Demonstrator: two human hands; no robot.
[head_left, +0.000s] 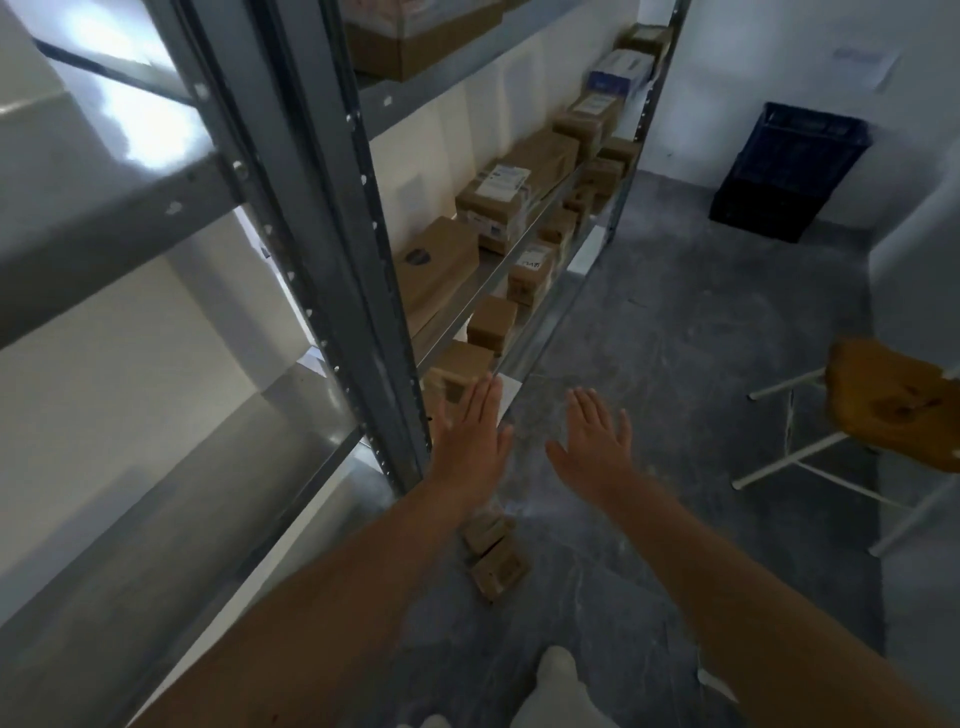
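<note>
My left hand and my right hand are both stretched forward with straight fingers, palms down, holding nothing. They hover in front of the grey metal shelving on my left. Just past my left fingertips sits a small cardboard box on a low shelf. Under my left forearm, two small cardboard boxes lie on the grey floor. Several more brown boxes line the shelves further back.
A wooden stool with white legs stands at the right. A dark plastic crate sits against the far wall. The grey concrete floor runs between shelving and stool. A white shoe shows at the bottom.
</note>
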